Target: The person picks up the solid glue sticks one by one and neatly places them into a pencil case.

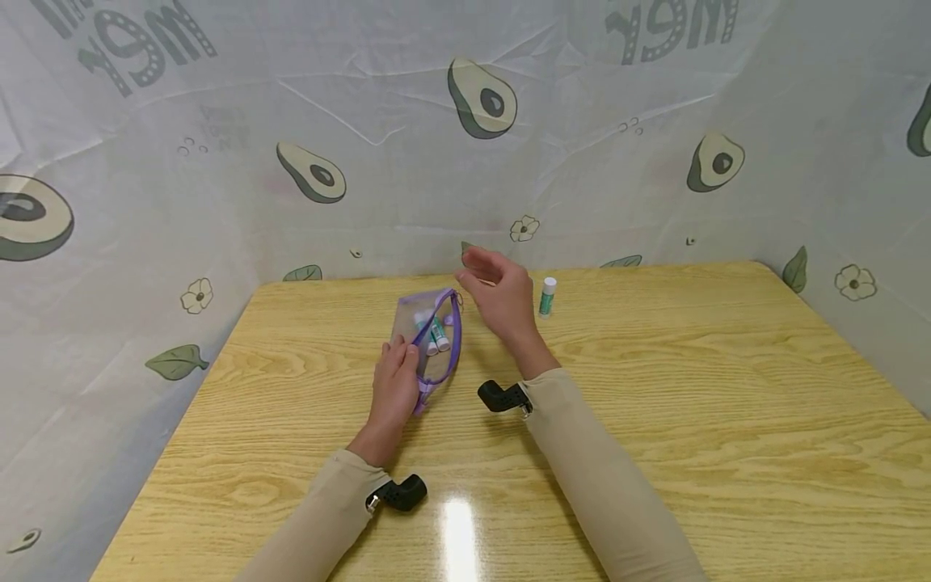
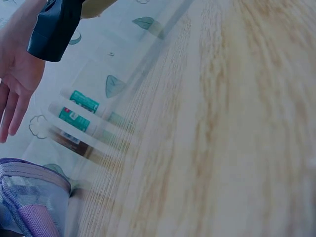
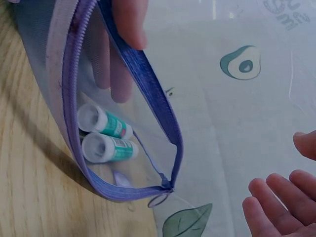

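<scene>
My left hand [image 1: 395, 376] holds a see-through mesh pouch with a purple zipper [image 1: 457, 335]. In the right wrist view, its thumb lies over the blue-violet edge [image 3: 148, 91] and its fingers show behind the mesh. The zipper gapes wide. Two glue sticks [image 3: 111, 148], white with green labels, lie inside the pouch. Beyond the pouch's far end, my right hand [image 1: 507, 299] hovers with fingers loosely bent and nothing in them. Just right of that hand, another white-capped glue stick [image 1: 547, 297] stands upright on the table.
The wooden table [image 1: 691, 388] reaches back to a pale sheet [image 1: 407, 162] printed with avocados, leaves and flowers. A black wrist camera [image 1: 403, 491] sticks out from the left sleeve, another wrist camera [image 1: 502, 396] from the right. Blurred green-labelled tubes [image 2: 76, 120] show in the left wrist view.
</scene>
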A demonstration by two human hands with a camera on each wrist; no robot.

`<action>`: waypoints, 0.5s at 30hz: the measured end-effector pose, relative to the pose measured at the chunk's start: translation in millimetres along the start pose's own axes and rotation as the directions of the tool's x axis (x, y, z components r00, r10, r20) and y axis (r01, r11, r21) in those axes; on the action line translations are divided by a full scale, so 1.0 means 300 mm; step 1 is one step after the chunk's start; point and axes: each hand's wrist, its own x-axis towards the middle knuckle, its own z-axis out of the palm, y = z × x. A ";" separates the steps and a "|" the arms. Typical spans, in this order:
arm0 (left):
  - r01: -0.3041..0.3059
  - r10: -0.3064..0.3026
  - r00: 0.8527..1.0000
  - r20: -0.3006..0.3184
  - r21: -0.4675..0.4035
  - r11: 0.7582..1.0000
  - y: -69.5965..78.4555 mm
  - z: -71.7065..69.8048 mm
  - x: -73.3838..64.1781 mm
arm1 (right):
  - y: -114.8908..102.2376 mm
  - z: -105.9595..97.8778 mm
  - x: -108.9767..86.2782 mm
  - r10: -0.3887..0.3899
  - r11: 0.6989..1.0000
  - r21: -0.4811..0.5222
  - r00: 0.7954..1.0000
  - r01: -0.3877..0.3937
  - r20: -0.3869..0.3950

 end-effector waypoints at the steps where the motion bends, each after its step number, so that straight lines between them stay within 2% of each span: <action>1: -0.002 0.002 1.000 0.002 0.001 1.000 0.001 0.000 0.001 | 0.000 -0.005 0.002 -0.001 1.000 0.002 1.000 0.001 -0.002; 15: 0.025 -0.025 1.000 0.015 -0.015 1.000 -0.008 -0.004 -0.009 | -0.024 -0.062 0.007 0.020 1.000 0.002 1.000 -0.020 -0.012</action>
